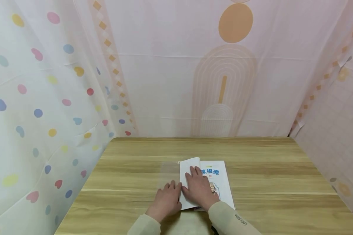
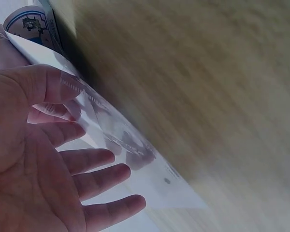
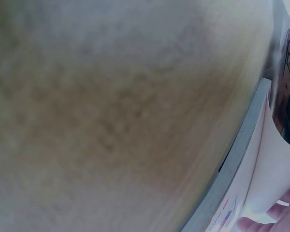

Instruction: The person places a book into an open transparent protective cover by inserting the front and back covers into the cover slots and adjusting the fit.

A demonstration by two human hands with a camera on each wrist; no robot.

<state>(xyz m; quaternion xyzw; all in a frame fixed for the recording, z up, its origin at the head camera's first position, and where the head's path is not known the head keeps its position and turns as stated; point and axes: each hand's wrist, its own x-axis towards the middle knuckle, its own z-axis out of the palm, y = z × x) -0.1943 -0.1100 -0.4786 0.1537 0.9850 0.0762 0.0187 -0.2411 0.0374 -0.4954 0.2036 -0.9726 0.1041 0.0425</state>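
L hand (image 2: 34, 154) (fingers apart) at clear film (image 2: 152, 166); R hand (image 1: 198, 187), fingers outspread, on wht flap (image 1: 186, 168) of bk (image 1: 223, 186)

Soft, even light fills the head view, leaving only faint shadows; its source cannot be told. The pale cloth hangings (image 1: 164, 81) toward twelve o'clock look slightly washed out, and the open book (image 1: 226, 192) near six o'clock is brightest, its large blue title legible but its small print too soft to read. The left wrist view is dimmer and cooler: the left hand (image 2: 34, 150) toward eight o'clock is fairly crisp, glints streak the clear film (image 2: 128, 140), a dark shadow lies toward eleven, and the table (image 1: 267, 176) blurs. In the right wrist view the tabletop dissolves into hazy smears, with whitish glare at twelve and a bright flare at five.
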